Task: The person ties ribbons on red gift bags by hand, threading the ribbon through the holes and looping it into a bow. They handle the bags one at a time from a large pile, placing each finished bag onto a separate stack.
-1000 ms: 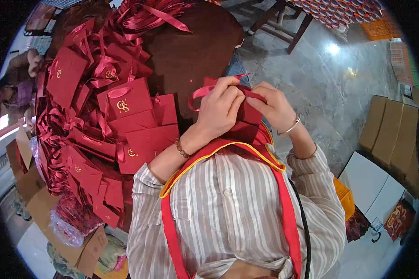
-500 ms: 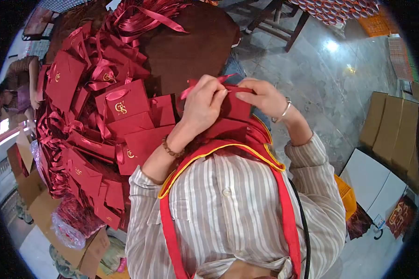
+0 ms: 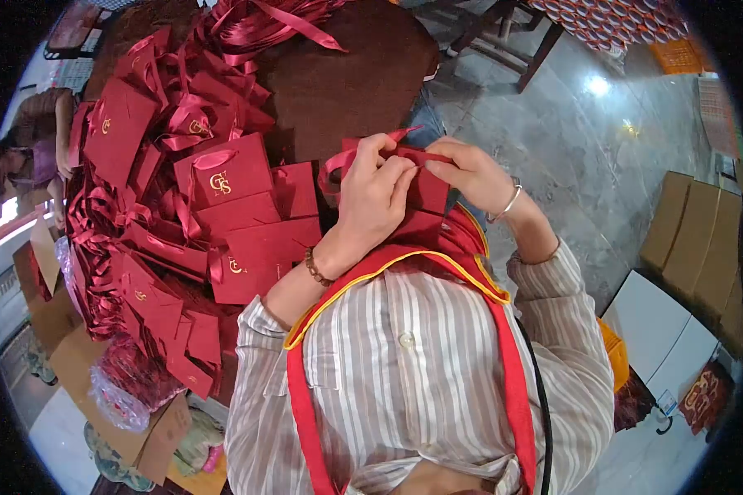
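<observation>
A small dark-red paper gift bag (image 3: 428,194) is held in front of my chest. My right hand (image 3: 473,172) grips its upper edge at the right, thumb on the near side and fingers behind. My left hand (image 3: 373,188) is closed in a pinch at the same edge, fingertips near the right thumb. A red satin ribbon (image 3: 332,175) loops out beside the left hand, and its end shows above the fingers. What lies exactly between the left fingertips is mostly hidden. Left of my hands is a large heap of similar bags (image 3: 227,177) with gold lettering and ribbon handles.
A bundle of loose red ribbons (image 3: 252,33) lies at the far side of the brown-covered table (image 3: 347,78). Another person (image 3: 37,132) is at the left edge. Cardboard boxes (image 3: 693,239) stand on the floor at right, and a wooden stool (image 3: 512,45) is beyond the table.
My left fingers have shifted slightly right along the bag's edge, closer to the right thumb. The right hand keeps its grip. The whole view has shifted a little.
</observation>
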Available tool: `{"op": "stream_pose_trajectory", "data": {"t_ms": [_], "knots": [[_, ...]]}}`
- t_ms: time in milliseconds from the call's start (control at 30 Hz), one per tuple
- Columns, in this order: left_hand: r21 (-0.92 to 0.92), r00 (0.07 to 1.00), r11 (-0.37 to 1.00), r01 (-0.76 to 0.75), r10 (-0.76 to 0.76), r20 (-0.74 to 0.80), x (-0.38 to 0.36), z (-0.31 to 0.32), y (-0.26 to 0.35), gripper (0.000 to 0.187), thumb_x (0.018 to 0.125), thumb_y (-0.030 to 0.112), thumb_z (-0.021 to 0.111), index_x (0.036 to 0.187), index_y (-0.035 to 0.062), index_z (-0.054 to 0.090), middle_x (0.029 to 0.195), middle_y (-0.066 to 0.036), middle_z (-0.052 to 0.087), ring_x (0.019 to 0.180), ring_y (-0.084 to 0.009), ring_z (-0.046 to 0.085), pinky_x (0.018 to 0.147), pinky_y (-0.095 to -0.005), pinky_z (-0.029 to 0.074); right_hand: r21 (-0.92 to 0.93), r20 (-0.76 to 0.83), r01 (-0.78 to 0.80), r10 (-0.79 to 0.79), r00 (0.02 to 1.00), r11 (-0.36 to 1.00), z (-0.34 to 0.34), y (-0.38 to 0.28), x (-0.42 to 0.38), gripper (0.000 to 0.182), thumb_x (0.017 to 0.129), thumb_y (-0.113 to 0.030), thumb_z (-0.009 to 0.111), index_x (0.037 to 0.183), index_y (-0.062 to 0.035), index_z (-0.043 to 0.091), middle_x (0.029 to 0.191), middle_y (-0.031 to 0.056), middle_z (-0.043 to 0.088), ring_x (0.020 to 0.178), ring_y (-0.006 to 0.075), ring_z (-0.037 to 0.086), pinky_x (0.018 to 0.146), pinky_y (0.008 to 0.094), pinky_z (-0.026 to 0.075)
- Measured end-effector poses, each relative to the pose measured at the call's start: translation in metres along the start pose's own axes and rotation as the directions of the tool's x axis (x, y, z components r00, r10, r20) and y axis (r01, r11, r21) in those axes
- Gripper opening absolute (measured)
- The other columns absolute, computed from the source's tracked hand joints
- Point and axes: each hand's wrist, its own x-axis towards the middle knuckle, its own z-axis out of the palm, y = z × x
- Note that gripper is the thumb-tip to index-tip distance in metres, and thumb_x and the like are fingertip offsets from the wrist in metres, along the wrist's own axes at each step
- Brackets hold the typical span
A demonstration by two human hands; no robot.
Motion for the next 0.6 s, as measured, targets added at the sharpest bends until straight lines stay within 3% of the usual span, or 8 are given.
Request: {"op": "stream_pose_trajectory", "data": {"t_ms": [133, 300, 467, 600], "knots": [[0.108, 0.992, 0.987, -0.122, 0.116, 0.058, 0.003, 0.0, 0.002, 0.008, 0.073, 0.004, 0.061, 0.074, 0.0014, 0.053, 0.076, -0.012, 0.047, 0.07, -0.0279, 0.052, 0.059, -0.0378, 0.042, -0.122, -0.004, 0.046, -0.047, 0.999, 0.991, -0.002, -0.004, -0.005, 0.02, 0.083, -0.012, 0.054, 0.095, 0.0038, 0.055, 0.093, 0.0135, 0.056, 0.089, 0.0246, 0.053, 0.082, 0.0305, 0.041], [0.181, 0.987, 0.972, -0.151, 0.139, 0.076, 0.0, 0.005, 0.005, 0.007, 0.072, 0.001, 0.061, 0.075, 0.0023, 0.055, 0.073, -0.01, 0.051, 0.066, -0.0289, 0.054, 0.057, -0.0365, 0.044, -0.195, -0.017, 0.07, -0.074, 0.997, 0.978, -0.002, -0.006, -0.01, 0.02, 0.079, -0.01, 0.056, 0.093, 0.0041, 0.055, 0.093, 0.0155, 0.056, 0.089, 0.0286, 0.054, 0.08, 0.0322, 0.042], [0.246, 0.98, 0.95, -0.193, 0.174, 0.095, -0.005, 0.014, 0.004, 0.007, 0.072, 0.001, 0.06, 0.075, 0.0026, 0.053, 0.071, -0.01, 0.05, 0.065, -0.0286, 0.053, 0.056, -0.0362, 0.043, -0.371, -0.087, -0.005, -0.029, 0.996, 0.929, 0.004, -0.011, -0.015, 0.017, 0.077, -0.007, 0.055, 0.089, 0.0047, 0.055, 0.093, 0.0174, 0.055, 0.088, 0.031, 0.053, 0.078, 0.0323, 0.043], [0.251, 0.971, 0.939, -0.237, 0.22, 0.094, -0.004, 0.013, 0.007, 0.006, 0.073, 0.002, 0.059, 0.075, 0.0025, 0.053, 0.07, -0.01, 0.049, 0.064, -0.0284, 0.052, 0.057, -0.036, 0.043, -0.234, -0.03, 0.018, -0.026, 0.999, 0.972, -0.003, -0.002, -0.015, 0.017, 0.078, -0.008, 0.056, 0.09, 0.0046, 0.056, 0.092, 0.0157, 0.055, 0.088, 0.0276, 0.054, 0.078, 0.0309, 0.042]]}}
